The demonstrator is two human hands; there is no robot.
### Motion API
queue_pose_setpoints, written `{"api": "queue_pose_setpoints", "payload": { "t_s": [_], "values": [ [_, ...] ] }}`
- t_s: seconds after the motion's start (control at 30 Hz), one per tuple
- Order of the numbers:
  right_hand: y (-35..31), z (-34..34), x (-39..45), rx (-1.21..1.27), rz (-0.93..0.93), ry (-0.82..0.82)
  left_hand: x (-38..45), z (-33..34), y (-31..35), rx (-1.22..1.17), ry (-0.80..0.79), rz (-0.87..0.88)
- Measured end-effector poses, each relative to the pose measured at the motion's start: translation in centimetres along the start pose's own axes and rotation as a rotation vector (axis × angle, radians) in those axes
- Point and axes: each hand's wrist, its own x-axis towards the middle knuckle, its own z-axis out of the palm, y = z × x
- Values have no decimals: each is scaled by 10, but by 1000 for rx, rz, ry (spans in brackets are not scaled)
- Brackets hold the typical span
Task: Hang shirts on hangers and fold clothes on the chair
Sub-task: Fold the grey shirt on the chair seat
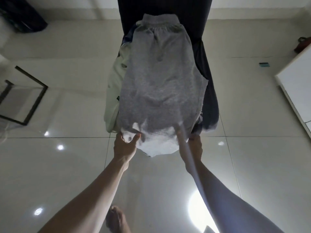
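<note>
Grey shorts (161,84) spread over the clothes pile on the dark chair (208,91).
Left hand (125,147) and right hand (195,146), apart, each pinch the near hem.

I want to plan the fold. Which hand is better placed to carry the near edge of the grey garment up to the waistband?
Probably the left hand: it visibly pinches the grey garment at its near hem. The right hand is half hidden under the cloth, so its grip is unclear.
</note>
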Motion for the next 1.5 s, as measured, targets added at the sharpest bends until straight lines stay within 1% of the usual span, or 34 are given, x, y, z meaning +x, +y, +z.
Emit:
{"api": "queue_pose_setpoints", "payload": {
  "t_s": [0.07, 0.2, 0.27, 0.4, 0.53, 0.63, 0.7, 0.77, 0.87, 0.97, 1.0, 1.07, 1.17, 1.2, 1.27, 1.33, 1.43, 1.5],
  "values": [
    [18, 4, 5, 21, -31, -89, 5, 2, -13, -30, -54, 10],
    [43, 10, 23, 52, -26, -232, 17, 6, -27, -74, -200, 10],
    [55, 13, 32, 38, -66, -302, 24, 7, -35, -46, -256, 60],
    [79, 19, 38, -13, -140, -390, 32, 9, -59, -36, -295, 111],
    [109, 23, 29, -105, -74, -485, 24, 8, -87, 56, -331, 54],
    [123, 15, 12, -202, -57, -551, 9, -6, -105, 142, -381, -67],
    [125, 3, -8, -205, -34, -588, -9, -20, -114, 184, -439, -145],
    [128, -10, -28, -191, -4, -617, -33, -32, -121, 159, -469, -168],
    [131, -31, -61, -169, -6, -667, -77, -51, -125, 61, -449, -143],
    [127, -57, -101, -163, 39, -739, -123, -72, -125, -34, -430, -148],
    [125, -63, -113, -151, 63, -752, -134, -78, -124, -53, -446, -163],
    [115, -77, -136, -106, 74, -732, -161, -93, -117, -60, -502, -210],
    [86, -102, -165, 14, 85, -664, -198, -114, -95, -41, -629, -278],
    [78, -111, -174, 41, 89, -676, -209, -120, -88, -59, -652, -306],
    [57, -134, -194, 16, 80, -742, -237, -130, -64, -106, -641, -326],
    [43, -149, -212, -1, 71, -757, -259, -135, -46, -135, -597, -302],
    [8, -170, -238, 107, 57, -648, -290, -153, -14, -180, -549, -283],
    [-14, -183, -255, 175, 83, -634, -312, -164, 5, -212, -591, -309]
  ]
}}
